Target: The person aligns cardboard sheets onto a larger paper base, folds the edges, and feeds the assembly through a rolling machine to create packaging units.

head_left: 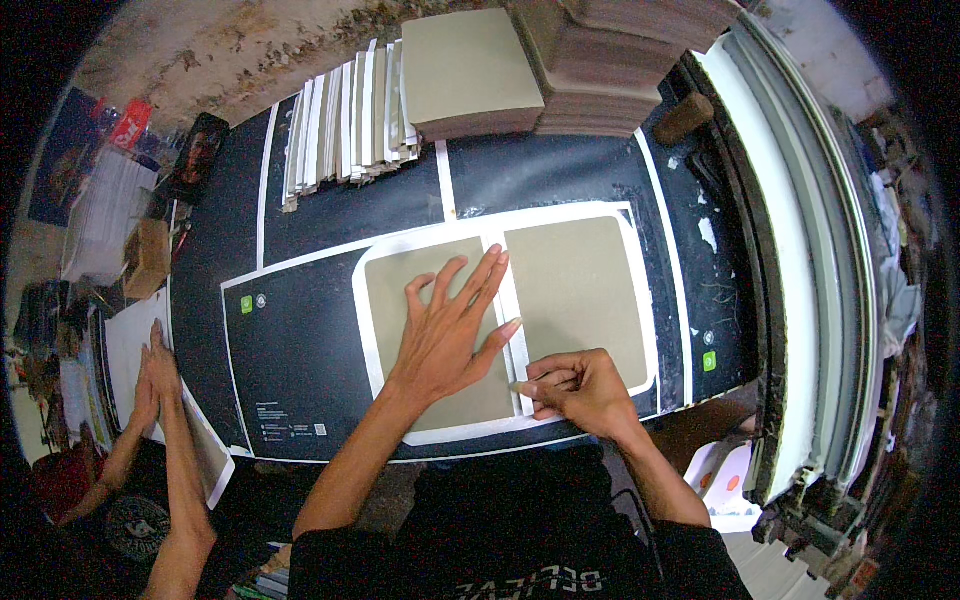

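Two grey boards, the left one (440,400) and the right one (575,290), lie side by side on a white sheet (640,345) with rounded corners. A narrow pale strip (507,285) runs along the gap between them. My left hand (440,330) rests over the left board with fingers spread, its fingertips and thumb reaching the strip. Beside the lower end of the gap, my right hand (585,392) has its fingers pinched together. A small tan tip (520,388) shows at those fingers; what it belongs to is unclear.
A dark printed sheet with white lines (300,340) covers the table. Behind stand a row of upright boards (345,120) and tall stacks of grey board (470,75). A long metal machine (830,250) borders the right. At left, a co-worker's hands (155,375) press a white sheet.
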A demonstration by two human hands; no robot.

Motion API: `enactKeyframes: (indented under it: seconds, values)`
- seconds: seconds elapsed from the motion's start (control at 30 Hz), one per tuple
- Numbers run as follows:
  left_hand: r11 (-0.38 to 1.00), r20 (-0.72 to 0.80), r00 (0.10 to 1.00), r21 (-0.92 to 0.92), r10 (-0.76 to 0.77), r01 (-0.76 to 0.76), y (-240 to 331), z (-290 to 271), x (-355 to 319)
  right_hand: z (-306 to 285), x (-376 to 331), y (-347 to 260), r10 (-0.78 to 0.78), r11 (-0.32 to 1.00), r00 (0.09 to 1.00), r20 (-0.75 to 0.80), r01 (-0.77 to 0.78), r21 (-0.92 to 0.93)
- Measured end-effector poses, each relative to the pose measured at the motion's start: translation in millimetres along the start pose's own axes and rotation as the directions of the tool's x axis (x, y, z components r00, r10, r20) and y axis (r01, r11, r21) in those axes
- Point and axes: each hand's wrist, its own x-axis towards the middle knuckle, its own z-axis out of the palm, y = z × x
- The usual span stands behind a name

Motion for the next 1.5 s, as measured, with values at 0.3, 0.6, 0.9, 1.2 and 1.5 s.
enactKeyframes:
  seconds: [0.3, 0.6, 0.9, 1.2, 1.5]
  values:
    - [0.999, -0.043, 0.999, 0.036, 0.004, -0.002, 1.2, 5.0, -2.2, -7.3, -11.5, -4.6, -0.002, 0.981, 1.000, -0.001, 0.002, -0.193]
    - [1.000, -0.067, 0.998, 0.017, 0.013, -0.012, -0.1, 5.5, -1.1, -8.3, 3.8, -5.4, -0.363, 0.761, 0.931, -0.039, 0.272, -0.589]
    - [1.000, -0.058, 0.998, -0.004, 0.008, -0.009, -1.3, 7.2, -2.5, -5.3, 4.0, -12.3, -0.347, 0.709, 0.937, -0.036, 0.237, -0.664]
    - [1.000, -0.066, 0.998, -0.009, 0.015, -0.016, -1.6, 9.4, -1.4, -7.5, 7.8, -12.6, -0.327, 0.710, 0.945, -0.010, 0.239, -0.662]
    - [0.999, -0.048, 0.999, 0.035, 0.005, -0.003, -0.6, 6.2, -0.8, -12.8, 10.4, -13.5, -0.255, 0.760, 0.966, 0.030, 0.220, -0.612]
